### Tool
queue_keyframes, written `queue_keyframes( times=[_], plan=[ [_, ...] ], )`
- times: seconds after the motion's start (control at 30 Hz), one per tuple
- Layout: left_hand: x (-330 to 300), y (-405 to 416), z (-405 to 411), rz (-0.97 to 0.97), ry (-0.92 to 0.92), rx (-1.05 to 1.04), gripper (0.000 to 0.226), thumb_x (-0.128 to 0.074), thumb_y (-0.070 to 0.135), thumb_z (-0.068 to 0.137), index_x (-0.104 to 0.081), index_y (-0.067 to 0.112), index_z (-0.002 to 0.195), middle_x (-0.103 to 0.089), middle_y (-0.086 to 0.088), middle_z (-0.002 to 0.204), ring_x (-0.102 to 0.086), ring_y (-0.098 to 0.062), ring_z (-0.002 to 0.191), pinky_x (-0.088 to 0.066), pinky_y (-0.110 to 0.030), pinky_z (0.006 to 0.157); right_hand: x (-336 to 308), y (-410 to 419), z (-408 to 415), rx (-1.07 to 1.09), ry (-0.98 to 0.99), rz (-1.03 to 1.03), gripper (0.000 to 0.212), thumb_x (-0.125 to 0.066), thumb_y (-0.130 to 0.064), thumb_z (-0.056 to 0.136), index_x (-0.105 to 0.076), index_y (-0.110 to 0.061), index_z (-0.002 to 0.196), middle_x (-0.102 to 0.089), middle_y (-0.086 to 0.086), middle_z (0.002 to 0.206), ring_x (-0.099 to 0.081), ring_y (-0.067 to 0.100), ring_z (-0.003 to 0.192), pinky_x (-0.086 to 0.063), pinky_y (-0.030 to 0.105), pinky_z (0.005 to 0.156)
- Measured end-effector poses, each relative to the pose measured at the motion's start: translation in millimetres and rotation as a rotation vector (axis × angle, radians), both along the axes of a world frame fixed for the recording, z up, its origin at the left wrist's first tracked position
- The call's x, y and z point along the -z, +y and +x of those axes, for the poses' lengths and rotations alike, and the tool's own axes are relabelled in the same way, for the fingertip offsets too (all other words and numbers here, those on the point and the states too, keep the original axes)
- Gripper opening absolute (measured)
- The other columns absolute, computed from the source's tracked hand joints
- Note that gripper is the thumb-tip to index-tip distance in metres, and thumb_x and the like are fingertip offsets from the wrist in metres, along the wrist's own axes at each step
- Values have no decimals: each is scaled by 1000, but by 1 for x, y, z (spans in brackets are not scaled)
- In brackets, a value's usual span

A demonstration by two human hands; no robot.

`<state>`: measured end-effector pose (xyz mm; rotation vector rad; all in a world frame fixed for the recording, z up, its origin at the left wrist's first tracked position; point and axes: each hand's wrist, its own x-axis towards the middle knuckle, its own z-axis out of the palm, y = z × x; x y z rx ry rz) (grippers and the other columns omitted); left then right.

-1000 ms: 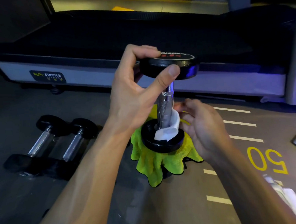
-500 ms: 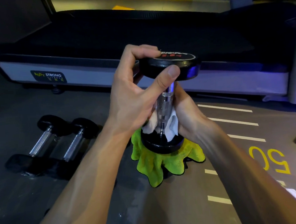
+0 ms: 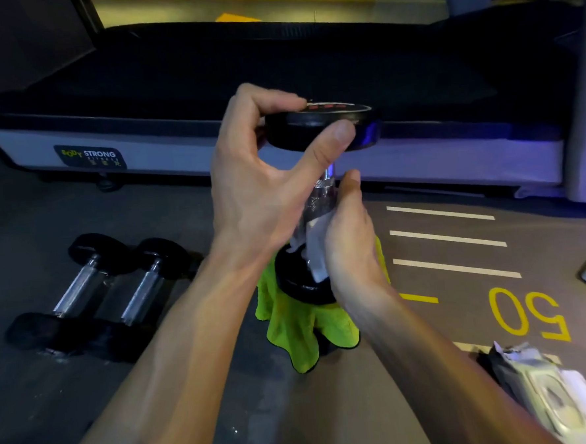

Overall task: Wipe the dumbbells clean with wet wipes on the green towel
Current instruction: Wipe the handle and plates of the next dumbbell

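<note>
A: Dumbbell [image 3: 321, 199] stands on end on the green towel [image 3: 302, 338], mid-floor, near the treadmill [image 3: 276, 85]. Our left hand [image 3: 265, 189] pinches the top head, thumb in front, fingers over the rim.

B: Right hand [image 3: 350, 252]?

A: Curled round the lower handle, pressing the wipe [image 3: 315, 251] to the steel. Fingertips hidden behind the bar.

B: Progress?

A: Handle wipe underway. We can't tell whether the heads are done. Two more dumbbells [image 3: 96, 288] lie off the towel toward the floor's left edge, looking untouched. Wipe pack [image 3: 549, 398] sits at bottom right.

B: So early, we'd judge.
</note>
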<state>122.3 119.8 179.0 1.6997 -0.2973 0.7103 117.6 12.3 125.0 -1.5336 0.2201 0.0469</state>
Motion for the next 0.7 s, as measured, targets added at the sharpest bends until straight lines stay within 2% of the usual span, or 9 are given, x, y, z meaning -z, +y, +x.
queue_keyframes(
  times=[0.07,0.13,0.23,0.3,0.4,0.47,0.53,0.6,0.7],
  plan=[
    [1,0,0,-20,14,-36,40,-84,40,86,-60,18,108,-69,-4,108,-69,-18,100,-55,-49,92,0,1,-11,-42,32,110,61,-40,-69,93,-77,-24,111,-78,-3,108,-71,13,108,-50,40,105],
    [2,-1,0,-26,21,-35,40,-84,40,86,-60,17,109,-69,-3,108,-69,-18,100,-55,-48,92,5,1,-9,-33,44,195,59,-44,-67,83,-77,-25,110,-78,1,112,-70,21,114,-47,50,110],
    [1,-5,-2,1,13,-5,39,-86,37,86,-60,19,108,-68,-4,114,-68,-18,105,-55,-42,95,4,-4,7,-60,61,167,58,-39,-61,90,-75,-18,76,-75,16,89,-71,38,90,-55,51,90],
    [0,-4,-3,1,7,37,37,-86,33,86,-60,18,107,-68,-4,116,-68,-16,108,-55,-38,96,-5,-7,22,-171,150,264,64,-37,-59,98,-65,-11,66,-60,28,80,-59,40,75,-49,43,77],
    [0,4,-1,-52,33,71,37,-84,32,86,-59,15,107,-67,1,111,-68,-13,105,-54,-35,95,-21,-6,34,-348,287,308,53,-46,-62,93,-54,-14,70,-46,18,77,-44,32,69,-40,33,62],
    [0,8,3,-89,50,53,37,-83,36,85,-60,16,106,-68,3,107,-69,-16,102,-56,-40,95,-23,-2,34,-405,299,273,57,-35,-61,97,-45,-14,66,-40,11,67,-37,25,57,-33,27,51],
    [-1,8,4,-80,52,40,38,-83,38,85,-60,16,106,-69,0,106,-69,-21,102,-56,-47,95,-22,5,33,-301,287,316,62,-31,-56,100,-43,-16,55,-39,8,53,-34,22,49,-27,29,49],
    [-2,5,3,-40,45,40,40,-84,38,84,-61,15,107,-70,-5,108,-70,-23,102,-55,-49,95,-20,9,26,-157,187,349,66,-31,-53,104,-52,-21,49,-47,3,51,-45,20,45,-33,29,49],
    [-2,-1,1,-10,43,4,42,-86,41,82,-62,15,105,-70,-8,110,-69,-23,102,-54,-49,95,-15,5,20,-19,11,-28,64,-25,-64,104,-74,-25,92,-70,-8,82,-67,6,76,-51,31,76]
  ],
)
